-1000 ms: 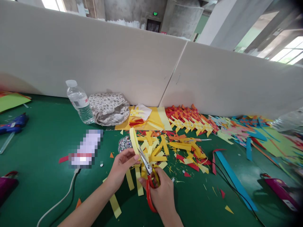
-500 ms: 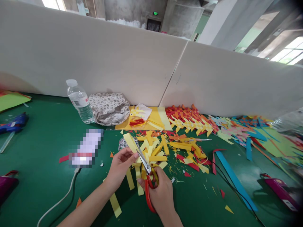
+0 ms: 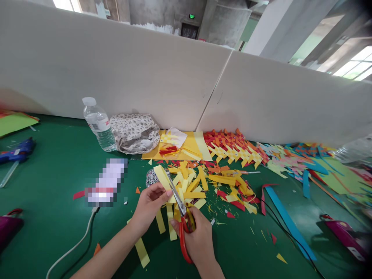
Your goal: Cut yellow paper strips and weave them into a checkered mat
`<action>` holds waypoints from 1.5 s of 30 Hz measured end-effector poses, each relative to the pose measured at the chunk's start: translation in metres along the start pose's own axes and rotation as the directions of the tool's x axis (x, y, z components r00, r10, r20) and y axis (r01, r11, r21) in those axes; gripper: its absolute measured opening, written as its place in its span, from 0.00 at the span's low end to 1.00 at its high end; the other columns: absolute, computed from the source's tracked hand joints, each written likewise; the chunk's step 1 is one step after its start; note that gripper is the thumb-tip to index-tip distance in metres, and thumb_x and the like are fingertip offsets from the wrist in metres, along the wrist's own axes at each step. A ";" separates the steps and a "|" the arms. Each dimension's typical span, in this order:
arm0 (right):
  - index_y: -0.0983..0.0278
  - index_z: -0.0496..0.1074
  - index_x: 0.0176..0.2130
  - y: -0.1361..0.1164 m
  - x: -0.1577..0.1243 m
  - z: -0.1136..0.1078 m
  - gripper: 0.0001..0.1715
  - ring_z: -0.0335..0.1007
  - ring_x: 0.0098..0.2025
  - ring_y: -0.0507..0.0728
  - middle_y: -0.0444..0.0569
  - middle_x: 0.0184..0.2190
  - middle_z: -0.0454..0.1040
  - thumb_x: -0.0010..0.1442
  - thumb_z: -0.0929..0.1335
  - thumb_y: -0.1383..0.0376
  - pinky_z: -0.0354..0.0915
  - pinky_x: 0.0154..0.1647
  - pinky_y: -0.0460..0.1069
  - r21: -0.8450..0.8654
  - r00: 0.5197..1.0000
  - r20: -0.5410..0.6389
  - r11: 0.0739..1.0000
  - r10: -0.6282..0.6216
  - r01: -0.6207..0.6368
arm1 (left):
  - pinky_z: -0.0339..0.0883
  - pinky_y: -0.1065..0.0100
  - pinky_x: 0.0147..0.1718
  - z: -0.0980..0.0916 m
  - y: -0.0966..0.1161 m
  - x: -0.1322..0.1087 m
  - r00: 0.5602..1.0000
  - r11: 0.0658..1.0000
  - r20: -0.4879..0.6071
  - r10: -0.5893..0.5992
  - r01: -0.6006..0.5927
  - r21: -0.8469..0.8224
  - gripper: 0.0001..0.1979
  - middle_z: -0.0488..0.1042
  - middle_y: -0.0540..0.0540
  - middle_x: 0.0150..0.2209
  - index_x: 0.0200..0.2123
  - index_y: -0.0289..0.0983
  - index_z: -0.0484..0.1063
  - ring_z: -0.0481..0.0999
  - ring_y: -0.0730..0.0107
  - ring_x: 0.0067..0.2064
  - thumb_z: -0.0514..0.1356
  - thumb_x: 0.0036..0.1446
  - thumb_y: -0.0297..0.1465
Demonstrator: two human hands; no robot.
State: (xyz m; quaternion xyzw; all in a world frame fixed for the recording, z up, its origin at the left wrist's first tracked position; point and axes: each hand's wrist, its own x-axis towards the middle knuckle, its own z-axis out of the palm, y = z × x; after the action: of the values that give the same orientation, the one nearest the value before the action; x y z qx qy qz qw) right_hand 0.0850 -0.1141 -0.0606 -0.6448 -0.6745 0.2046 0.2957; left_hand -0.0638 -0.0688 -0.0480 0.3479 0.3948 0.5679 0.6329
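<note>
Pinched between the thumb and fingers of my left hand [image 3: 151,201] is a pale yellow paper strip [image 3: 161,175], its upper end slanting up and left. My right hand [image 3: 199,234] grips red-handled scissors [image 3: 182,228]. The scissor blades [image 3: 177,195] point up and left, and their tips lie at the strip's edge beside my left thumb. Whether the blades touch the paper is hard to tell. Beneath and beyond both hands spreads a pile of yellow paper strips [image 3: 200,178]. A small clear container of black-and-white beads or eyes [image 3: 151,178] is partly covered by the strip.
Along the white partition [image 3: 145,73] stand a water bottle [image 3: 100,126], a floral cloth bag [image 3: 133,133] and red-and-yellow woven paper pieces [image 3: 236,147]. A blurred-out phone-like object [image 3: 109,182] with a white cable lies left. Blue strip [image 3: 290,223], purple device [image 3: 344,234] and blue glue gun [image 3: 19,151] lie farther out.
Almost nothing differs. The scissor blades look slightly more closed, and the whole view has shifted a touch to the right. Both hands keep their grips.
</note>
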 end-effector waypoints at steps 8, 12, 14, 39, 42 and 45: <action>0.61 0.59 0.30 0.000 0.000 -0.001 0.15 0.62 0.24 0.54 0.44 0.24 0.66 0.44 0.69 0.62 0.58 0.23 0.46 0.008 1.000 0.000 1.000 -0.013 0.013 | 0.61 0.79 0.27 0.001 0.001 -0.001 0.998 0.999 0.051 -0.038 0.037 0.020 0.07 0.71 0.52 0.24 0.25 0.34 0.73 0.68 0.78 0.27 0.66 0.42 0.31; 0.61 0.59 0.28 0.001 -0.001 -0.001 0.14 0.61 0.23 0.53 0.42 0.22 0.65 0.44 0.69 0.63 0.57 0.22 0.45 0.021 1.000 0.000 1.000 0.004 -0.004 | 0.62 0.78 0.29 0.000 0.001 -0.002 0.997 0.999 0.066 -0.043 0.041 0.020 0.06 0.72 0.52 0.24 0.26 0.35 0.73 0.69 0.77 0.29 0.66 0.43 0.31; 0.61 0.59 0.28 0.001 -0.001 -0.001 0.14 0.61 0.23 0.53 0.42 0.22 0.65 0.44 0.69 0.63 0.57 0.22 0.45 0.026 1.000 0.003 1.000 0.011 -0.011 | 0.62 0.78 0.29 0.000 0.001 -0.002 0.997 0.999 0.068 -0.048 0.047 0.016 0.06 0.72 0.52 0.25 0.27 0.35 0.73 0.69 0.77 0.29 0.66 0.43 0.31; 0.62 0.61 0.29 -0.001 0.000 -0.003 0.12 0.61 0.22 0.52 0.43 0.22 0.66 0.44 0.68 0.64 0.56 0.19 0.44 0.078 0.999 -0.035 0.997 -0.005 0.008 | 0.64 0.71 0.31 0.005 -0.002 -0.007 0.971 0.991 0.200 -0.132 0.122 0.061 0.08 0.72 0.51 0.24 0.24 0.34 0.71 0.71 0.72 0.28 0.66 0.41 0.30; 0.62 0.61 0.31 0.001 0.000 -0.003 0.15 0.61 0.22 0.53 0.43 0.22 0.66 0.43 0.69 0.63 0.57 0.19 0.45 0.117 0.998 -0.065 0.993 0.020 -0.012 | 0.63 0.72 0.30 0.009 -0.001 -0.009 0.970 0.987 0.193 -0.148 0.132 0.091 0.09 0.72 0.51 0.23 0.24 0.34 0.71 0.71 0.72 0.28 0.66 0.40 0.32; 0.62 0.61 0.31 0.003 0.001 -0.005 0.16 0.60 0.21 0.52 0.42 0.22 0.65 0.43 0.70 0.62 0.58 0.19 0.45 0.261 0.995 -0.073 0.964 0.075 -0.053 | 0.62 0.73 0.28 0.011 -0.001 -0.008 0.974 0.986 0.166 -0.152 0.137 0.099 0.10 0.71 0.51 0.23 0.24 0.34 0.70 0.69 0.73 0.27 0.67 0.40 0.33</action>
State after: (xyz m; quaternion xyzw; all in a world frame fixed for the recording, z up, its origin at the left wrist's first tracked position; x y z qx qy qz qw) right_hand 0.0902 -0.1137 -0.0590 -0.6301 -0.6081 0.2737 0.3979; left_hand -0.0544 -0.0771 -0.0429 0.3936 0.3868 0.4704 0.6886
